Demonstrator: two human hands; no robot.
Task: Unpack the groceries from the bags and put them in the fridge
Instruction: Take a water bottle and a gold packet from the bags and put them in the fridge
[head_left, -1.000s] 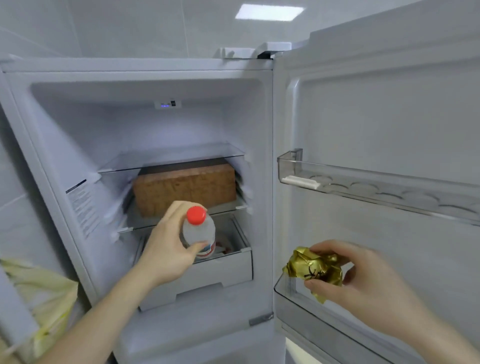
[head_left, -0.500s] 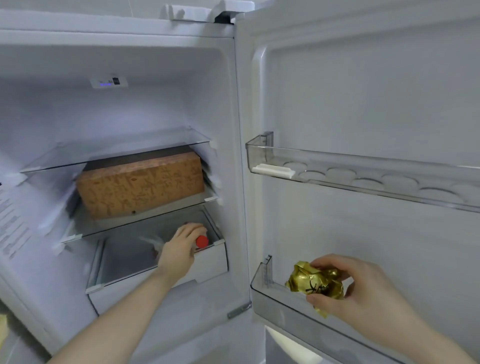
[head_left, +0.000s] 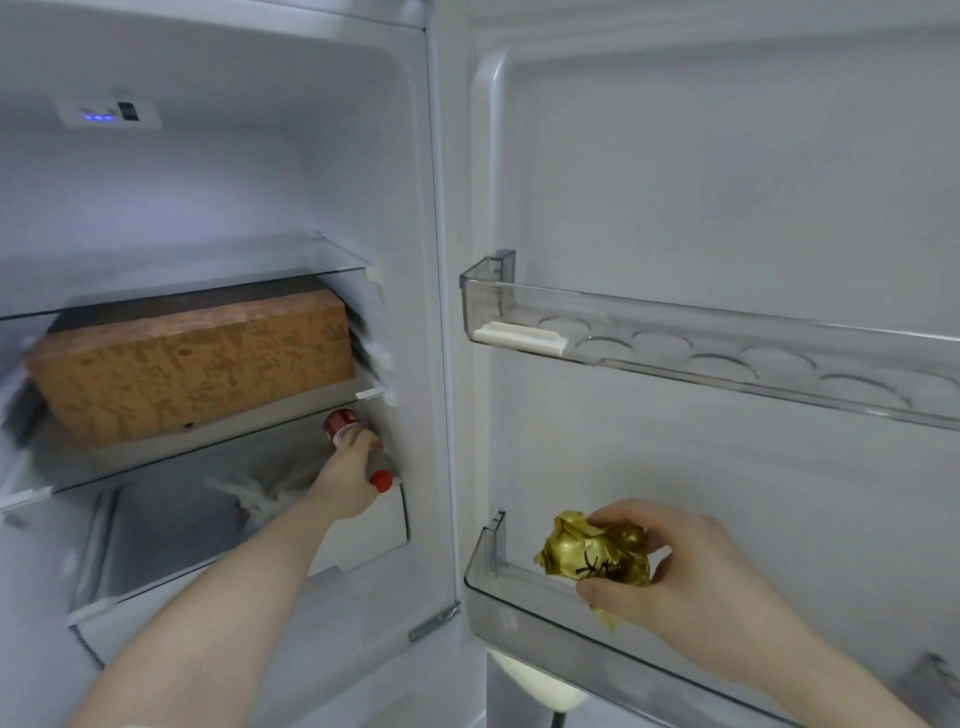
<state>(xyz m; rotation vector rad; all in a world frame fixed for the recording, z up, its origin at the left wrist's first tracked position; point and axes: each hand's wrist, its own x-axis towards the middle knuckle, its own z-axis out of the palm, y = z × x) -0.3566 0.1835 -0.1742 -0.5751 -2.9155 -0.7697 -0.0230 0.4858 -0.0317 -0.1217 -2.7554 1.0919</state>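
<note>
My left hand (head_left: 345, 483) reaches into the fridge's bottom drawer (head_left: 363, 535) and grips a small clear bottle (head_left: 349, 434) with a red cap (head_left: 381, 480). The bottle is tilted at the drawer's right end, cap pointing towards me. My right hand (head_left: 691, 566) pinches a crumpled gold foil packet (head_left: 592, 558) just above the lower door bin (head_left: 524, 608). A brown printed box (head_left: 192, 364) lies on the middle glass shelf.
The fridge door stands open on the right, with an egg-tray door shelf (head_left: 727, 364) higher up. A clear plastic bag (head_left: 260, 493) lies in the drawer. The top glass shelf (head_left: 208, 270) holds nothing that I can see.
My left hand has carried the bottle from in front of the fridge down into the drawer's right end. My view has moved closer. The right hand stays at the door bin with the packet.
</note>
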